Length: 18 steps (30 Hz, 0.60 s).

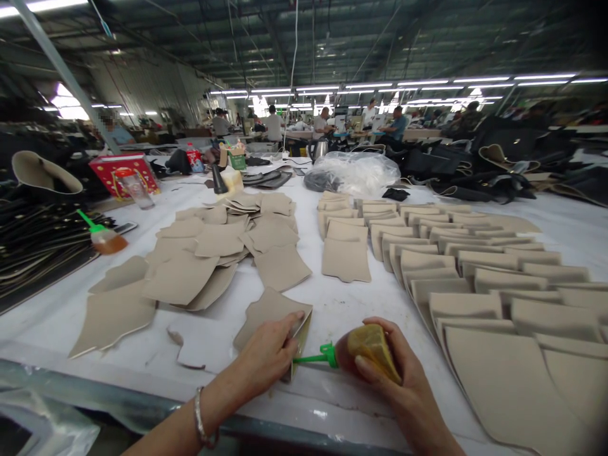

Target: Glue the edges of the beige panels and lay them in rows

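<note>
My right hand (403, 377) is wrapped round a squeeze bottle (373, 348) of amber liquid, tipped on its side with its green nozzle pointing left. The nozzle tip reaches the right edge of a beige leather-like piece (266, 313) near the table's front. On that piece lies my left hand (270, 351), its index finger along the top near the edge and its other fingers curled; it pinches the piece beside the nozzle. A shiny strip shows along that edge. Left of the hand, a white cut-out template (202, 342) lies flat on the table.
Loose beige pieces (180, 272) are heaped at left centre. Rows of folded beige pieces (479, 278) cover the right side. A second green-nozzled bottle (107, 239) sits at far left by dark stacked material (38, 253). Clear plastic bags (361, 171) lie behind; several people work farther back.
</note>
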{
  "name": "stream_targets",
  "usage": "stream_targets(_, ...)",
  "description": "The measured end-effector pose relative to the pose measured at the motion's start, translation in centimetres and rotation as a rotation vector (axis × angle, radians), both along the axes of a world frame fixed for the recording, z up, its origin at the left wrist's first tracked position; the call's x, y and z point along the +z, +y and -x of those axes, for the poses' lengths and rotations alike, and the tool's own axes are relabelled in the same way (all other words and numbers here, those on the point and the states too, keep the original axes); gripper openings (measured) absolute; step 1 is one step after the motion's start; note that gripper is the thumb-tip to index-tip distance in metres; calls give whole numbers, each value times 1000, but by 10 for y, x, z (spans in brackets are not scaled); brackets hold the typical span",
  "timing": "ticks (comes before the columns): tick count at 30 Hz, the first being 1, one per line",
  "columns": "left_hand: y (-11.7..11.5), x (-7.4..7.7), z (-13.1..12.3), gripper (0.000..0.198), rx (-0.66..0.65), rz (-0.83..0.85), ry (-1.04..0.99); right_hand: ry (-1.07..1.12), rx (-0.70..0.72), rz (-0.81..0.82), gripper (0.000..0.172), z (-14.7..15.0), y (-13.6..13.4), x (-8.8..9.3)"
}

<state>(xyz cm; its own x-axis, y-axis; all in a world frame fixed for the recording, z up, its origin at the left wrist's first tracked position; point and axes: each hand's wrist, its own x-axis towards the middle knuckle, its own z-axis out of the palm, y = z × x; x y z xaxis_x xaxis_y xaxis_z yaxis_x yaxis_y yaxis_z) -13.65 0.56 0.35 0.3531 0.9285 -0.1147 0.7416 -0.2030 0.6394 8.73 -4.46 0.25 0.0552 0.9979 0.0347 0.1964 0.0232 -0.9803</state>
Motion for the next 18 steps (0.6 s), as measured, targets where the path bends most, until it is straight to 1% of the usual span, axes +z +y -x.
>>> stream_targets(8,-1,0,-1,50,11,8,-1,32,-17,1,50,1,-11,0)
stream_targets(11,-2,2,-1,50,21,15,-7,16,-34,-4,50,0,-11,-1)
stream_targets(18,-1,3,-2,50,4,0,2,-7,0,14,51,-2,-6,3)
